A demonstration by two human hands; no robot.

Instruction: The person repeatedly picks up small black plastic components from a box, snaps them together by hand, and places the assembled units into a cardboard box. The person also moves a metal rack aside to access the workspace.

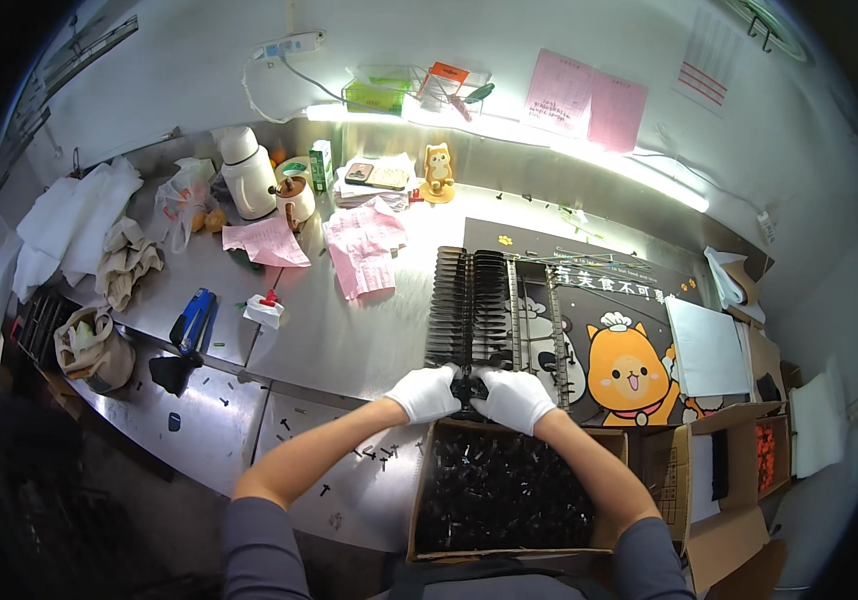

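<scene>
My left hand (426,393), in a white glove, is closed at the near end of a long double row of black plastic pieces (469,305). Opposite it, my white-gloved right hand (514,400) is closed too. Between the two hands are small dark plastic parts (466,386), partly hidden by the fingers. The pieces lie stacked one behind another, running away from me. Alongside them on the right stands a bare metal rack (537,320) with narrow rails. Just below my hands is an open cardboard box (415,520) filled with loose, shiny black pieces.
Loose black pieces (377,452) are scattered left of the box. A dark mat (589,290) with a cartoon cat lies under the rack. Pink papers (362,245), a white thermos (247,172) and a blue tool (192,320) sit leftward. More cardboard boxes (729,550) stand right.
</scene>
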